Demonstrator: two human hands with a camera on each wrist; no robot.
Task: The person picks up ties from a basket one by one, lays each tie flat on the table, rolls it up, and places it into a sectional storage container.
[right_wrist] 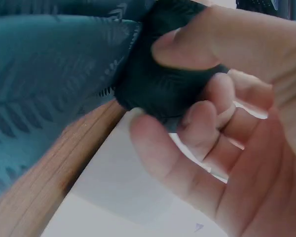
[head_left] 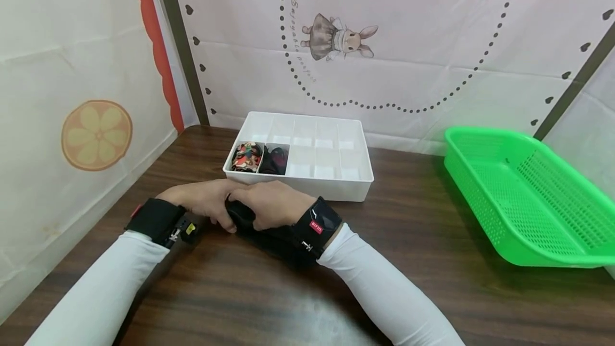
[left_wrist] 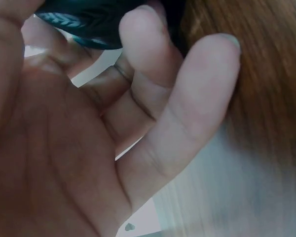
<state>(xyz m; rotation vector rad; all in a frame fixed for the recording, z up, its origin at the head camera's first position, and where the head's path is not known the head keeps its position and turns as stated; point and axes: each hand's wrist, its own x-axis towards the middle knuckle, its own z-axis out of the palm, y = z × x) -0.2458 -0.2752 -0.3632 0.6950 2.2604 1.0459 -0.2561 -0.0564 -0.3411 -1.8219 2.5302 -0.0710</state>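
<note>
A dark necktie (head_left: 274,242) with a leaf pattern is partly rolled up in front of the white box. My right hand (head_left: 276,204) grips the roll, its thumb on top and fingers curled underneath; in the right wrist view the rolled part (right_wrist: 158,96) sits in these fingers while a loose bluish length (right_wrist: 49,84) spreads off to the left. My left hand (head_left: 206,199) holds the roll's other side with bent fingers. From the left wrist, only an edge of the necktie (left_wrist: 79,22) shows, between thumb and fingers.
A white divided box (head_left: 326,188) stands just behind both hands. Its two front-left compartments hold a colourful patterned bundle (head_left: 247,157) and a dark bundle (head_left: 275,161). To the right lies a green plastic basket (head_left: 480,135). Printed cloth walls (head_left: 408,25) border the brown table (head_left: 408,239).
</note>
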